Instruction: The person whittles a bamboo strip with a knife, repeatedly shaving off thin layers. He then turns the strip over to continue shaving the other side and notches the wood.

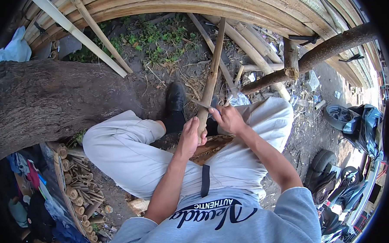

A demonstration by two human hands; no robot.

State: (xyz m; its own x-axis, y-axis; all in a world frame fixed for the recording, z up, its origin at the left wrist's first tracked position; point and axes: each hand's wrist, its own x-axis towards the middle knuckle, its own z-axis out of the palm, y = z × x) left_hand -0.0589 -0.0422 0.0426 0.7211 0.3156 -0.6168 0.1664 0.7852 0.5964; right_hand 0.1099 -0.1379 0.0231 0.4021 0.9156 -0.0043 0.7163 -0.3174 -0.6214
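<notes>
My left hand (188, 136) is closed around the lower end of a long split bamboo piece (212, 74), which points away from me over the ground. My right hand (229, 118) is closed on a knife (202, 105), its handle mostly covered by the fingers. The blade lies across the bamboo just above my left hand. Both hands are between my bent knees, over a pale trouser lap (134, 156). Below them shows a brown wooden piece (213, 149), partly covered by my arms and legs.
A thick tree trunk (52, 102) lies at left. Long bamboo strips (165, 3) span the top. A dark pole (327, 53) slants at upper right, near loose bamboo (254, 54). Cut bamboo pieces (81, 190) are stacked lower left. Motorbikes (355, 124) stand at right.
</notes>
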